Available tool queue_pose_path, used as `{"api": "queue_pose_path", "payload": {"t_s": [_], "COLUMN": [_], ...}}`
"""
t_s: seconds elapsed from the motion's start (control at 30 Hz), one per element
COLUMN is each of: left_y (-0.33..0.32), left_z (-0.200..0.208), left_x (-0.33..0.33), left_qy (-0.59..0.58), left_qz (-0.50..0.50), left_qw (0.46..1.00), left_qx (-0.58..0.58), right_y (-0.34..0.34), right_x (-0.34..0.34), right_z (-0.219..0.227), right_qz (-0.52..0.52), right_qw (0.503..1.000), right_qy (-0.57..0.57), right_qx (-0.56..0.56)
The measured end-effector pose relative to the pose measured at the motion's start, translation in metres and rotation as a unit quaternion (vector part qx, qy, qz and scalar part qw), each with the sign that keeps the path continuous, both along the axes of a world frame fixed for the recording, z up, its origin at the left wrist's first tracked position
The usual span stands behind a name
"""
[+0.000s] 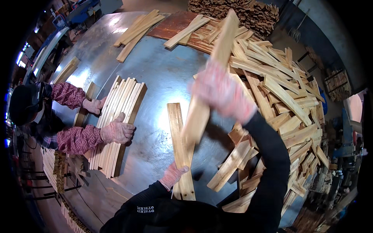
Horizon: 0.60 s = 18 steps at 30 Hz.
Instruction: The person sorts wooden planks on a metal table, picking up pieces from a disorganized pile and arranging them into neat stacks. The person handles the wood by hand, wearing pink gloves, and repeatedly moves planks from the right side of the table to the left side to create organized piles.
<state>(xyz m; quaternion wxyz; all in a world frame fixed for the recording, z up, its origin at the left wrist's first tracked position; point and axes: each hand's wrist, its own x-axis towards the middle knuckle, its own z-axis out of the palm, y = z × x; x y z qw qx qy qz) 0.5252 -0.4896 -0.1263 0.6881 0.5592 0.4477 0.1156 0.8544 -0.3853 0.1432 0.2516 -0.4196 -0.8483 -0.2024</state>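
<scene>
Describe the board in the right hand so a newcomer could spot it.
On the metal table, find the large board heap at right. Near its left edge, a gloved right hand grips the board, far end toward the picture's top. Unlike its neighbours, it is motion-blurred.

Planks (178, 145) are pale yellow, the co-worker's sleeves (77, 139) maroon-patterned.

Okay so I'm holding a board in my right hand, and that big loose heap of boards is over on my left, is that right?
Not quite: the loose heap of boards is on your right, as the head view shows. Your right hand is indeed holding a board.
</scene>
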Motion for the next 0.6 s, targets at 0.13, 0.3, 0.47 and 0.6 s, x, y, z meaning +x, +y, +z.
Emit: {"api": "queue_pose_path", "payload": {"t_s": [0.13,0.3,0.47,0.6], "left_y": [0.016,0.015,0.028,0.028], "left_z": [0.040,0.020,0.036,-0.008], "left_x": [0.006,-0.004,-0.004,-0.031], "left_qy": [0.107,0.015,0.013,-0.155], "left_qz": [-0.058,-0.046,-0.065,-0.029], "left_qw": [0.991,0.998,0.996,0.957], "left_qx": [-0.046,-0.038,-0.067,-0.245], "right_y": [0.032,-0.076,-0.045,-0.018], "right_x": [0.074,0.099,0.039,-0.088], "right_z": [-0.040,-0.149,-0.118,-0.137], "right_qz": [-0.459,-0.599,-0.603,-0.299], "right_qw": [0.877,0.777,0.690,0.814], "right_qy": [0.050,-0.001,0.127,-0.049], "right_qx": [-0.129,-0.192,-0.378,-0.496]}}
